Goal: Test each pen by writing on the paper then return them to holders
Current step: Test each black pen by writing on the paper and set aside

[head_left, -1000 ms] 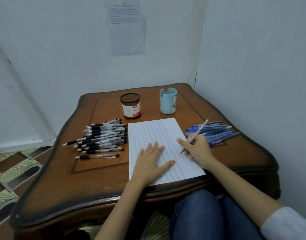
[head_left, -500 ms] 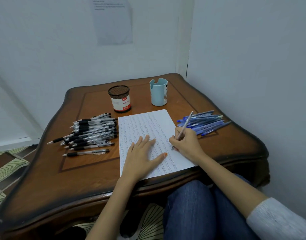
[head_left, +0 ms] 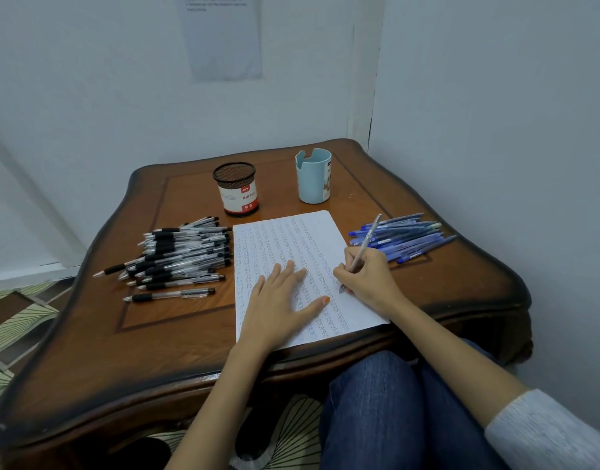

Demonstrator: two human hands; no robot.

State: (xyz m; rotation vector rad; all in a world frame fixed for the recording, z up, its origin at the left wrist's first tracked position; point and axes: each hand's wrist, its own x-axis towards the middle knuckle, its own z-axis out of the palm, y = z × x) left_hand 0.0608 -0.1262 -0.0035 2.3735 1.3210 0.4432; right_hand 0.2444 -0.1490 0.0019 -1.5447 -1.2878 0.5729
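Observation:
A white sheet of paper [head_left: 291, 245], covered in rows of small scribbles, lies on the wooden table [head_left: 176, 327]. My left hand [head_left: 281, 303] rests flat on the sheet with fingers spread. My right hand [head_left: 369, 279] grips a clear pen [head_left: 364, 244] with its tip on the paper's right side. Left of the sheet lies a pile of black-grip pens [head_left: 180, 254]. To the right lies a pile of blue pens [head_left: 407, 235]. Behind the paper stand a black mesh holder [head_left: 235, 193] with a red-and-white label and a light blue holder [head_left: 313, 176].
The table stands in a corner, with walls close behind and on the right. A printed notice [head_left: 224, 35] hangs on the back wall. My knees in blue jeans [head_left: 386, 401] sit under the front edge. Patterned floor [head_left: 17, 320] shows at the left.
The view has dipped slightly, so the table sits lower in frame. My right hand with the pen has shifted a little along the paper; my left hand stays flat on the sheet.

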